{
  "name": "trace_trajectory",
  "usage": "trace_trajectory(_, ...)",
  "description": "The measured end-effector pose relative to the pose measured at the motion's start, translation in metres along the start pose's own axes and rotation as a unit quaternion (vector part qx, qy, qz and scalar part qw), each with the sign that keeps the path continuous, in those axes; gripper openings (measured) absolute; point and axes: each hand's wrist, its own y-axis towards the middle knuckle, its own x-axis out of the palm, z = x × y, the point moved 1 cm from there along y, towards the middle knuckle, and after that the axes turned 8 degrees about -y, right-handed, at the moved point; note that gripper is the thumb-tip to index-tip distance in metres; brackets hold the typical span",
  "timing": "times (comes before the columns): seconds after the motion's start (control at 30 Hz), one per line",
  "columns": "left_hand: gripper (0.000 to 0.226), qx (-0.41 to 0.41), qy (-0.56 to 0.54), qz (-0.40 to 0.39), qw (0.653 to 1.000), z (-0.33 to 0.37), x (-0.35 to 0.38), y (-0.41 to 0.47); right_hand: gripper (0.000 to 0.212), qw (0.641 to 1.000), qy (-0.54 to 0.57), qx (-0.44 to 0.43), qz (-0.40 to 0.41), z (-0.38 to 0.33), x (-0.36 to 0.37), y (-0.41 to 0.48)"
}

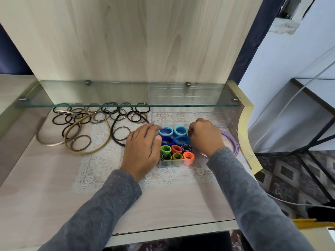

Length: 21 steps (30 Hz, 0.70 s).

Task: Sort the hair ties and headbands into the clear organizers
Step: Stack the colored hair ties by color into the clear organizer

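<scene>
A small clear organizer (176,164) sits on the lace mat, packed with upright rolls of coloured hair ties (176,142): blue at the back, green, red, orange and dark ones in front. My left hand (143,149) lies flat against its left side, fingers straight, thumb by the dark blue ties. My right hand (204,135) is curled at the organizer's right back corner, fingertips at the light blue ties; what they pinch is hidden. Brown and black hair ties (101,113) and thin headbands (87,136) lie loose to the left. A purple headband (233,144) lies in a larger clear organizer (243,142).
A glass shelf (126,104) hangs low over the back of the desk, with another clear organizer (183,95) on it. The desk's curved yellow edge (244,115) is close on the right. A lace mat (101,160) covers the middle.
</scene>
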Motion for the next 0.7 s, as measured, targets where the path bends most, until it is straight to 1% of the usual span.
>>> trace_trajectory(0.17,0.048,-0.004,0.010,-0.009,1.000,0.000,0.000,0.001,0.022,1.000,-0.026,-0.006,0.006,-0.007,0.001,0.002)
trace_trajectory(0.33,0.047,-0.005,0.009,-0.007,1.000,-0.001,0.001,0.000,0.022,1.000,-0.028,-0.004,0.005,-0.011,-0.001,0.000)
trace_trajectory(0.47,0.046,0.001,0.005,-0.007,1.000,0.000,0.000,0.001,0.024,0.999,0.029,0.020,-0.015,-0.002,-0.003,-0.004)
trace_trajectory(0.57,0.047,0.006,0.007,-0.009,1.000,0.000,0.000,0.000,0.022,0.997,0.072,0.036,-0.012,0.004,-0.003,-0.009)
trace_trajectory(0.7,0.047,0.005,0.005,-0.006,1.000,0.001,0.000,0.000,0.019,0.997,0.074,0.034,-0.002,0.008,0.000,-0.012)
